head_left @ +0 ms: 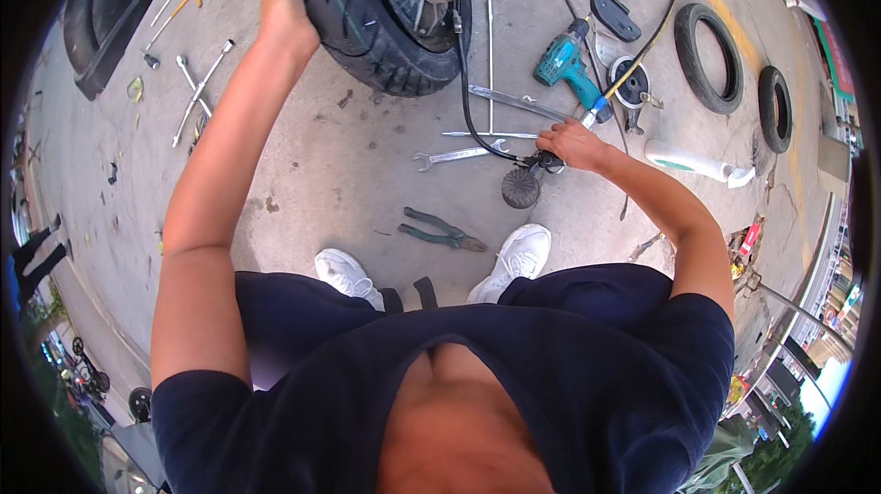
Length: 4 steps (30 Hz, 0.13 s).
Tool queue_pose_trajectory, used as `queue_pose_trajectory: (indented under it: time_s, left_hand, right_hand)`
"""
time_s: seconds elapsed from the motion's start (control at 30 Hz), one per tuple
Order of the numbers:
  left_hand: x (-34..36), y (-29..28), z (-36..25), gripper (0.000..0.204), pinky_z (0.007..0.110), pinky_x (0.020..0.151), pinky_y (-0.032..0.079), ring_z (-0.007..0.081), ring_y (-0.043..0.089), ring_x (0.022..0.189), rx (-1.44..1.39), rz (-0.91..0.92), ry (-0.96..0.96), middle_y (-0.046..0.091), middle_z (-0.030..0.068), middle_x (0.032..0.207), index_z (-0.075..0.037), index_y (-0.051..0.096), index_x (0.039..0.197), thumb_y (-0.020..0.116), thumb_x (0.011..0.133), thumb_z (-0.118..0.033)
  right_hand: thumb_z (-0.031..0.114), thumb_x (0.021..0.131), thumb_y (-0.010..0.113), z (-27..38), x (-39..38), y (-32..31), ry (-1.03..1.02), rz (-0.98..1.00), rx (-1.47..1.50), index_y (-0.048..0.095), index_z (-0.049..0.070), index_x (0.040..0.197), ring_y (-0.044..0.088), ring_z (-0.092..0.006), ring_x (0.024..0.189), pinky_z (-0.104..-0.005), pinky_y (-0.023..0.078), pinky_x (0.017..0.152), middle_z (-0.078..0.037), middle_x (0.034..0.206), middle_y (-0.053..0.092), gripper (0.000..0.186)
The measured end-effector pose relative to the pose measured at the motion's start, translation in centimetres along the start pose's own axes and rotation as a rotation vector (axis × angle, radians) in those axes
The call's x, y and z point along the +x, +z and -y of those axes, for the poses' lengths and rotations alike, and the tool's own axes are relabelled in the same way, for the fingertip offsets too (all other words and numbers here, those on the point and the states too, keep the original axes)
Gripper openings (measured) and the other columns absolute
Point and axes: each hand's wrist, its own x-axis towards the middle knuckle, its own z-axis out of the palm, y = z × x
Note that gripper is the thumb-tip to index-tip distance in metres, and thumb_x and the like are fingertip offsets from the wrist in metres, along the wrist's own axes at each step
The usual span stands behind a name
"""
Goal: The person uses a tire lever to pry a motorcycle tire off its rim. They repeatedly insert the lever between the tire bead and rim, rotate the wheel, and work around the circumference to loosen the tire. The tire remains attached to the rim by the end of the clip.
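A scooter wheel (372,26) with a black treaded tyre stands at the top, its hub and threaded axle showing on the right side. My left hand (286,12) rests against the tyre's left edge and holds it, fingertips partly hidden at the top. My right hand (571,143) is closed around a tyre inflator gun (549,162). Its round, black-cased gauge (520,188) hangs below my fingers. From the gun a black hose (466,99) curves up to the wheel's valve area. A yellow air line (656,35) joins it through a blue coupling (598,105).
Pliers (445,230) lie between my white shoes, with a spanner (459,155) beyond. A teal cordless drill (567,62), a white bottle (697,162) and two loose tyres (708,58) are to the right. A cross wrench (200,95) lies left, below black scooter bodywork (96,30).
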Motion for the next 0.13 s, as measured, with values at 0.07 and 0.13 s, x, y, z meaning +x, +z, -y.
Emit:
queue_pose_trajectory:
  time_s: [0.07, 0.13]
  left_hand:
    - [0.8, -1.6, -0.4, 0.044, 0.04, 0.103, 0.044, 0.0265, 0.058, 0.115, 0.0, 0.062, 0.004, 0.058, 0.0137, 0.129, -0.003, 0.051, 0.129, 0.029, 0.102, -0.03]
    - [2.1, -4.3, -0.8, 0.048, 0.04, 0.105, 0.042, 0.0265, 0.055, 0.119, 0.033, 0.096, 0.022, 0.054, 0.0147, 0.133, -0.003, 0.044, 0.137, 0.032, 0.102, -0.034]
  right_hand:
    - [0.012, 0.081, 0.056, 0.2, 0.0, 0.3, 0.009, -0.003, -0.009, 0.054, 0.015, 0.094, 0.061, -0.0223, 0.087, -0.0413, 0.045, 0.075, -0.002, 0.089, 0.057, 0.014]
    - [0.012, 0.081, 0.056, 0.3, 0.2, 0.2, 0.027, -0.013, -0.021, 0.054, 0.015, 0.094, 0.061, -0.0223, 0.087, -0.0413, 0.045, 0.075, -0.001, 0.089, 0.057, 0.014]
